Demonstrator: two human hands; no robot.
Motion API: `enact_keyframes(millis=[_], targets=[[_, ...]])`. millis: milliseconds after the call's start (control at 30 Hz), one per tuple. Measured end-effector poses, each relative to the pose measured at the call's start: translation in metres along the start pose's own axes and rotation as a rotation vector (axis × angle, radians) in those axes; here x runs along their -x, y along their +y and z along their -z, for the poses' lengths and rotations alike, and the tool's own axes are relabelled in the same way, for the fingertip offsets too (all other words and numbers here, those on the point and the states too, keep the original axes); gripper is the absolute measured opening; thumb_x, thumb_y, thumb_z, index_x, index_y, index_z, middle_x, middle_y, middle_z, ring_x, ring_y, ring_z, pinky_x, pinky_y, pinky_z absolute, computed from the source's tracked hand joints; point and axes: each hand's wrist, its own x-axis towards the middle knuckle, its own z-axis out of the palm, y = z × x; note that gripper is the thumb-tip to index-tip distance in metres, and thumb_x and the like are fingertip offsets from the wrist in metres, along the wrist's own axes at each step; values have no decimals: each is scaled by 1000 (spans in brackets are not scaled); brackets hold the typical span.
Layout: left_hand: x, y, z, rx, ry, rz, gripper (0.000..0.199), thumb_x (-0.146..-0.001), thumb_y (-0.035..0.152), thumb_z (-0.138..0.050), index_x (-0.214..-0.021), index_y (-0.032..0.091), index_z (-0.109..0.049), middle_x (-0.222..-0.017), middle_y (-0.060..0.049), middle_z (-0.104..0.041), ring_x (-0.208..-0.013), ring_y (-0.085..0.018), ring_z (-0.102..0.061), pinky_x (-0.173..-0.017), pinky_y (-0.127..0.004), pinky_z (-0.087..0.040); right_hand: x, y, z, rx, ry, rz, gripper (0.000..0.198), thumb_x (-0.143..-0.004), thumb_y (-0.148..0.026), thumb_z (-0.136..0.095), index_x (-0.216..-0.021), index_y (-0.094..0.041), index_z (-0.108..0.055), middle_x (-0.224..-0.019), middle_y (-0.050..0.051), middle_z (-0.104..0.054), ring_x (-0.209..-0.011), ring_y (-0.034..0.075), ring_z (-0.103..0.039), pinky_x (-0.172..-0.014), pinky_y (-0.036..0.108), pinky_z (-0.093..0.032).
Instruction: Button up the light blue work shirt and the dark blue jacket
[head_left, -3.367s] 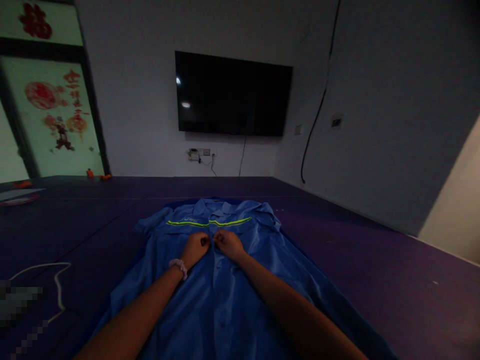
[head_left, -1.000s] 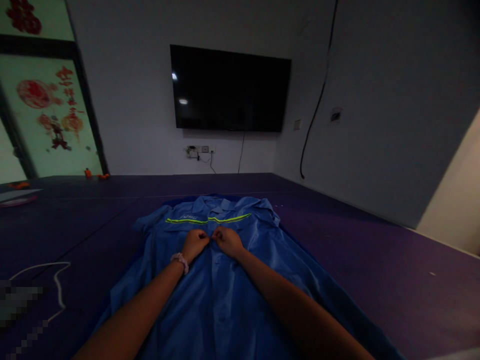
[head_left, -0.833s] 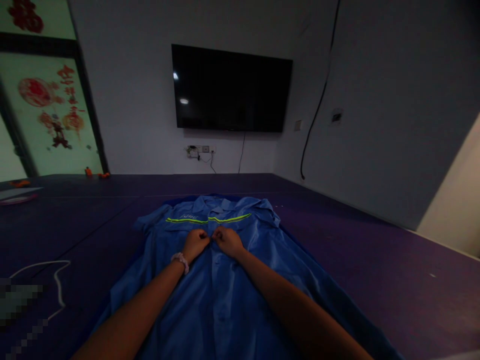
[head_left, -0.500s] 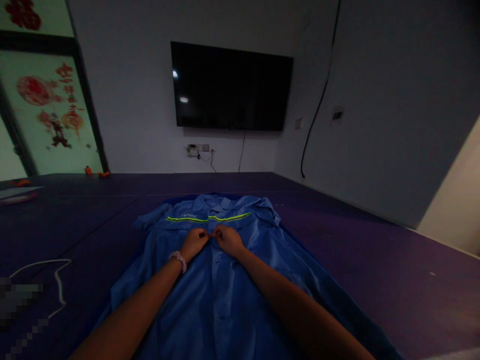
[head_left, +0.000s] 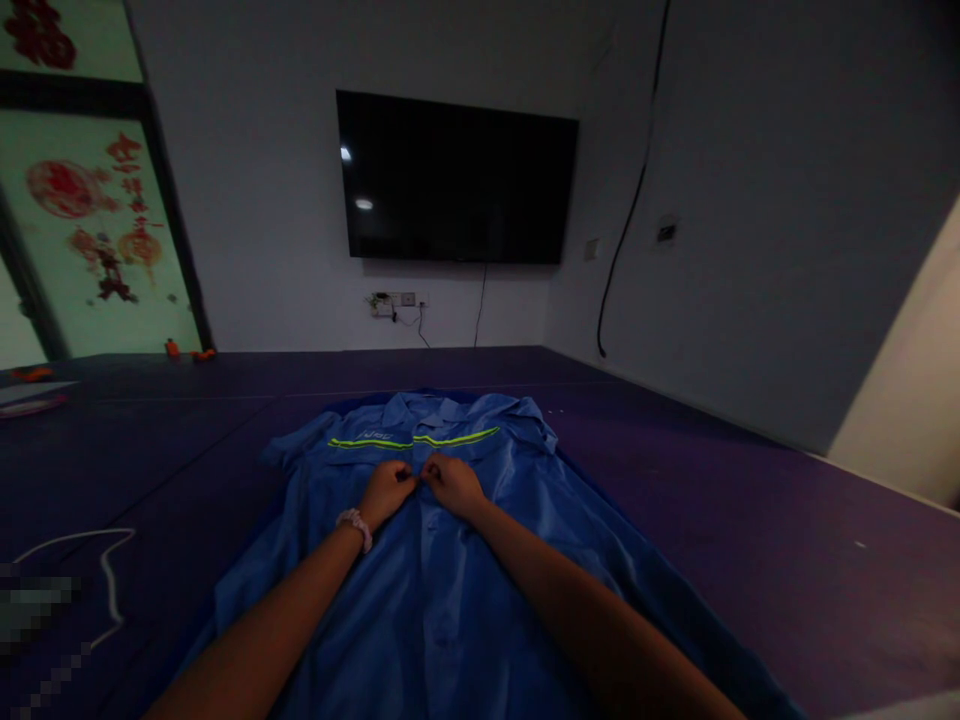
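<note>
A blue work shirt (head_left: 390, 590) with a yellow-green stripe across its chest lies spread face up, collar at the far end. My left hand (head_left: 388, 492), with a pink scrunchie (head_left: 355, 528) on its wrist, pinches the front placket just below the stripe. Opposite it, my right hand (head_left: 453, 486) pinches the placket too, its fingertips almost meeting those of the left. Whatever button or buttonhole lies between the fingertips is too small and covered to make out. Below the hands the placket runs straight down towards me.
The shirt rests on a wide purple surface (head_left: 712, 520). To the left are a white cable (head_left: 112, 580), a blurred-out item and a flat pale object (head_left: 37, 396). Small orange things (head_left: 202, 354) lie by the glass door. A television (head_left: 457, 180) hangs on the wall ahead.
Both hands stay at the same spot on the placket, with only slight finger movement. The whole view has shifted a little.
</note>
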Motion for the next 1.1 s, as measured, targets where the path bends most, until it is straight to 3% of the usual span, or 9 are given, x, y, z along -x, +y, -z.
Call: enact_keyframes(millis=[300,633,1100], targets=[[-3,-4,-1,25,21,7,15,-64,28,-51,-56,16,-54,-55,2,-50,-58,-14,-47,-55,-23,-34,-2,7,-3,-102,74,-5,12,-70,-19,-55,-78,-17,-64,-64,0,-64,-58,11,-57,-52,18,-36],[-1,-5,-1,130,18,12,20,-63,34,-52,-58,15,-56,-58,1,-52,-58,-14,-48,-56,-24,-35,0,10,-1,-47,59,15,14,-67,-20,-56,-76,-19,-67,-72,1,-69,-66,13,-62,-55,19,-38],[-2,-7,0,108,27,50,23,-65,37,-52,-60,15,-59,-56,0,-55,-58,-15,-50,-53,-23,-34,4,1,5,61,104,24,12,-70,-23,-56,-75,-20,-66,-68,0,-67,-64,13,-60,-54,20,-34]])
